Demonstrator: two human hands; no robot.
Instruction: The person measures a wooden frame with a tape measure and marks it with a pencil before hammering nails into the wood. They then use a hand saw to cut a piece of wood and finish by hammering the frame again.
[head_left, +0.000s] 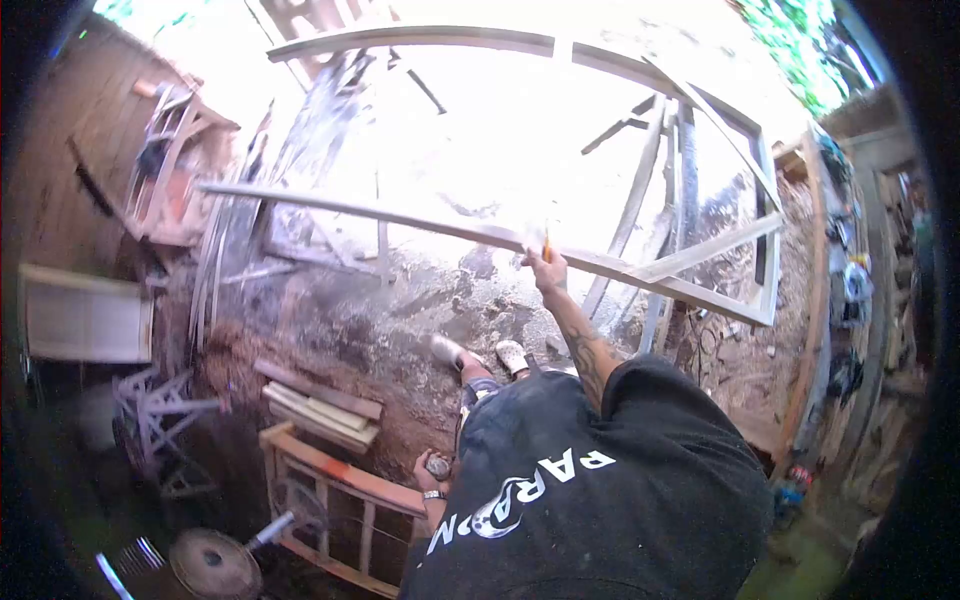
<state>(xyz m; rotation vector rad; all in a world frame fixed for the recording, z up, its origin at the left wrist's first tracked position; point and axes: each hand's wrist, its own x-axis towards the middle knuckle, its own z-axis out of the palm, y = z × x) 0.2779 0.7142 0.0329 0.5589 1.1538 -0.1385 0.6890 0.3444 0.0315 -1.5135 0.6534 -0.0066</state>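
Observation:
My right hand (545, 270) is at the long near rail of a wooden frame (400, 217), closed around a thin orange pencil (547, 245) that points upward. Whether the fingers also press on the wood is hard to tell. Low beside my body, my left hand (424, 468) is closed on a small round greyish object (437, 466), too small to identify. It is close to a wooden frame with crossbars (355, 484). A diagonal brace (710, 248) crosses the right corner of the long frame.
Stacked boards (318, 415) lie on the dirt floor at lower left. A round-topped stool (215, 565) and a pale panel (88, 316) stand farther left. Long timbers (812, 330) and assorted items line the right side. Bright glare washes out the ground ahead.

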